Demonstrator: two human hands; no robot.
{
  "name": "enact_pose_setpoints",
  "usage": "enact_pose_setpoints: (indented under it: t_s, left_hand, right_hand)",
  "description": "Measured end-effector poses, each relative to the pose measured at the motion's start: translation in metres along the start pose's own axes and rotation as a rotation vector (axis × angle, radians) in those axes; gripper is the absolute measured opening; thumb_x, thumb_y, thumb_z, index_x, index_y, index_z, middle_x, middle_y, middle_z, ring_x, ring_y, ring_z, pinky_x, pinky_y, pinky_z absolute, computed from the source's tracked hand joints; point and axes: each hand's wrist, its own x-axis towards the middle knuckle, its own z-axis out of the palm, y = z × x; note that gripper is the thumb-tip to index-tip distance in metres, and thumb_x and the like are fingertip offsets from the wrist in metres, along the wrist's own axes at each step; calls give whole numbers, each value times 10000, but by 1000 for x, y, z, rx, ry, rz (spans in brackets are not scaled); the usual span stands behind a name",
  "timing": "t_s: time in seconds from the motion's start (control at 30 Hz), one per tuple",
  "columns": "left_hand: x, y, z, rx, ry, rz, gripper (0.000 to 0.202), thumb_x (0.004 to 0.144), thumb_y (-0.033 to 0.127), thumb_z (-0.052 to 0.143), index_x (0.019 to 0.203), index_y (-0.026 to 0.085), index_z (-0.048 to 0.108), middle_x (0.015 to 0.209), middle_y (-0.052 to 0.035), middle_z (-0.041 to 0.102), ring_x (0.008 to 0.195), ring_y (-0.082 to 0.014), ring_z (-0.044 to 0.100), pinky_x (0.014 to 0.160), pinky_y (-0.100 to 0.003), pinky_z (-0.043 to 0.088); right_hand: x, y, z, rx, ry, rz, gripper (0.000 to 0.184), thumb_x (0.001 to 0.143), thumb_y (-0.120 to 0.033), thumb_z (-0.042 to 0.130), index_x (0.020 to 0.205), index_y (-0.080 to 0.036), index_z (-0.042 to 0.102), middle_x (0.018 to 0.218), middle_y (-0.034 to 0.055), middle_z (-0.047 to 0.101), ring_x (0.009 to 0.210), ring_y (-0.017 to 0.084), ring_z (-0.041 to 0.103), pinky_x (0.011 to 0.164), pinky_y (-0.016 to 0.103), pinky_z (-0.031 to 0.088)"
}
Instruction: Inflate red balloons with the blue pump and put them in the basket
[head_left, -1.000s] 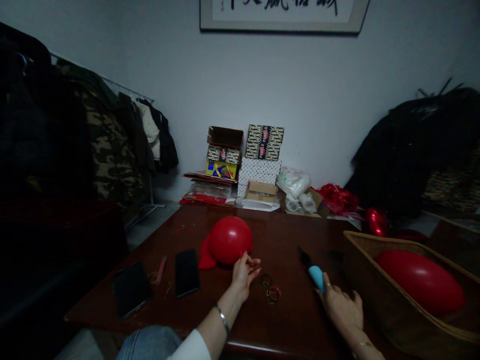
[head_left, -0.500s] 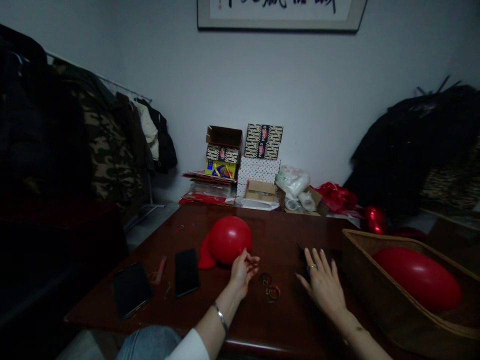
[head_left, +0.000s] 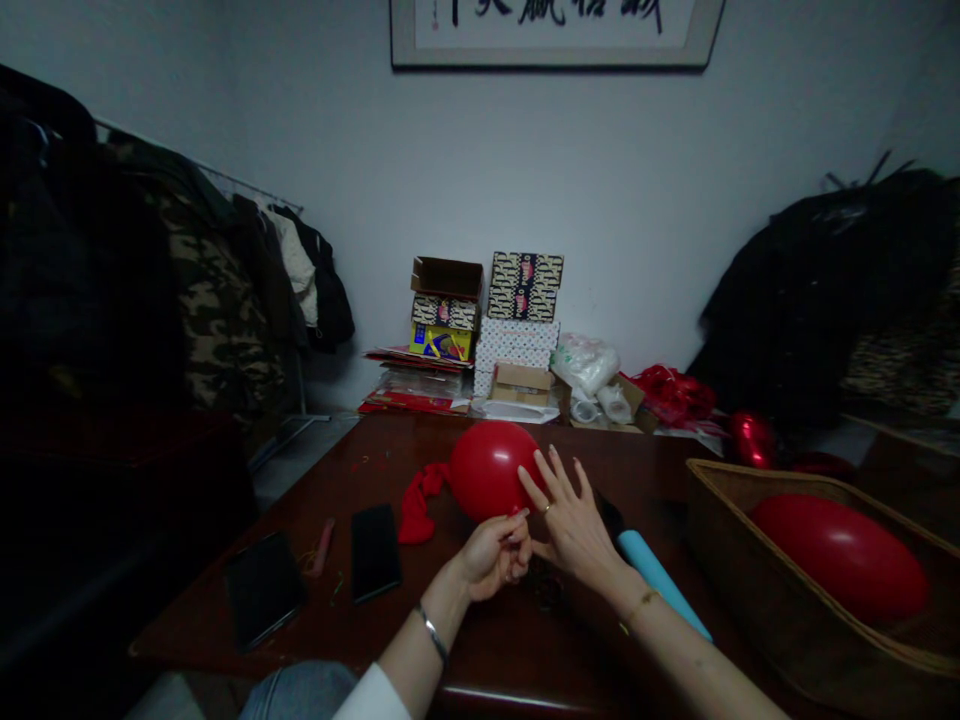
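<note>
A round, inflated red balloon (head_left: 491, 470) is above the dark table. My left hand (head_left: 495, 555) pinches it at its near lower end, fingers closed, the neck mostly hidden. My right hand (head_left: 574, 515) is spread open at the balloon's right side, its fingertips over or against the surface; I cannot tell if they touch. A light blue tube (head_left: 664, 580) lies right of my right wrist, partly behind it. Dark bands (head_left: 549, 592) lie below my hands, partly hidden. Left of the balloon lies a crumpled red piece (head_left: 417, 512), maybe cloth.
A wicker basket (head_left: 825, 618) on the right holds another red balloon (head_left: 840, 555). On the left lie a black phone (head_left: 375, 552), a dark tablet (head_left: 264, 590) and a small pink stick (head_left: 323, 548). Stacked boxes (head_left: 517, 345) stand beyond the table's far edge.
My right hand has moved left from above the table to the balloon, uncovering the blue tube. My left hand and the balloon have shifted slightly right, still pinched at the neck.
</note>
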Motion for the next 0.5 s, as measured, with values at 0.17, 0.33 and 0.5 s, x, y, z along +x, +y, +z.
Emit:
enact_pose_setpoints:
  t_s: [0.17, 0.33, 0.5]
  left_hand:
    - [-5, 3, -1, 138, -196, -113, 347, 802, 416, 472, 571, 191, 346, 455, 26, 461, 309, -67, 368, 331, -200, 206]
    - [-14, 21, -3, 535, -78, -152, 411, 788, 537, 460, 583, 183, 413, 462, 3, 527, 323, -106, 464, 354, -206, 322]
    - [-28, 47, -10, 916, 316, 251, 306, 704, 496, 630, 601, 209, 598, 608, -73, 666, 580, -204, 644, 564, -267, 469]
  right_hand:
    - [4, -4, -6, 15, -14, -124, 696, 790, -476, 553, 1398, -329, 248, 1507, 98, 117, 1365, 330, 52, 1037, 585, 80]
    - [4, -5, -4, 31, -37, -24, 529, 807, -379, 556, 1312, -294, 424, 1469, 96, 265, 1364, 288, 118, 1057, 552, 42]
    - [2, -12, -3, 79, -48, 82, 609, 712, -340, 638, 1287, -274, 450, 1387, 108, 402, 1337, 309, 204, 1049, 562, 91]
